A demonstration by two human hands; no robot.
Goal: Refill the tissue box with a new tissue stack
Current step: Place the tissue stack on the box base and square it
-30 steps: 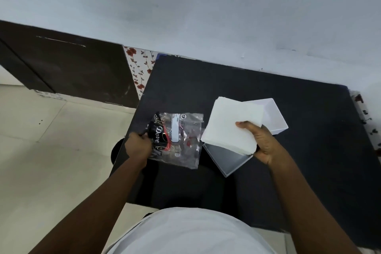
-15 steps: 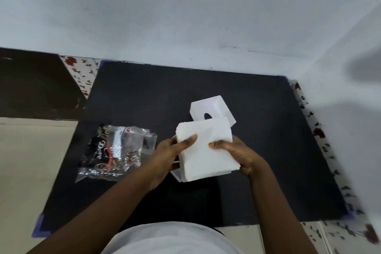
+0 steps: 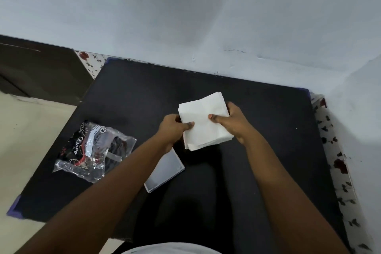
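Observation:
A white tissue stack (image 3: 203,121) is held flat over the middle of the black table (image 3: 257,161). My left hand (image 3: 174,128) grips its left edge, thumb on top. My right hand (image 3: 233,120) grips its right edge, thumb on top too. A flat white part of the tissue box (image 3: 165,171) lies on the table below my left forearm, partly covered by it. The other part of the box is hidden, probably beneath the stack.
A crumpled clear plastic wrapper (image 3: 90,150) with dark print lies at the table's left side. A pale wall rises right behind the table and along its right. Beige floor and a dark panel are to the left.
My left hand let go of the plastic wrapper and came onto the tissue stack. The stack, first held by my right hand alone, is now in both hands and farther from me.

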